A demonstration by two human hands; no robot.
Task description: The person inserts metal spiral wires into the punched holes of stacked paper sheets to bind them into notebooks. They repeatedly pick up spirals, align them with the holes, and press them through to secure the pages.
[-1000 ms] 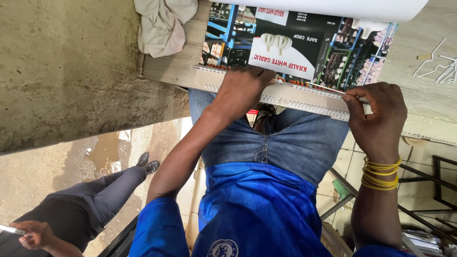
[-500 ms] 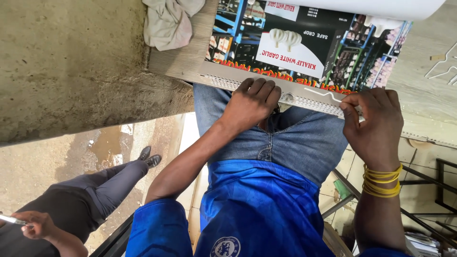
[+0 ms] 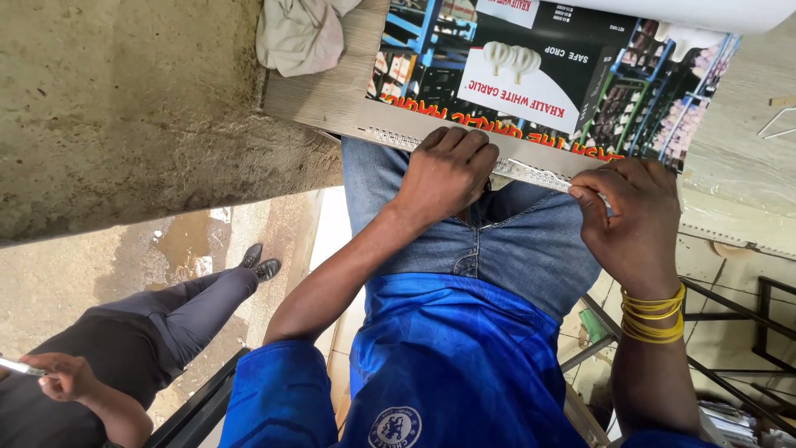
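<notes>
The printed poster (image 3: 547, 79) lies flat on the wooden worktop (image 3: 319, 95), its near edge beside the person's lap. The left hand (image 3: 448, 170) presses flat on that edge, grip holding nothing. The right hand (image 3: 634, 224) pinches a small blade (image 3: 608, 202) at the poster's edge. A crumpled cloth (image 3: 298, 33) sits far left.
</notes>
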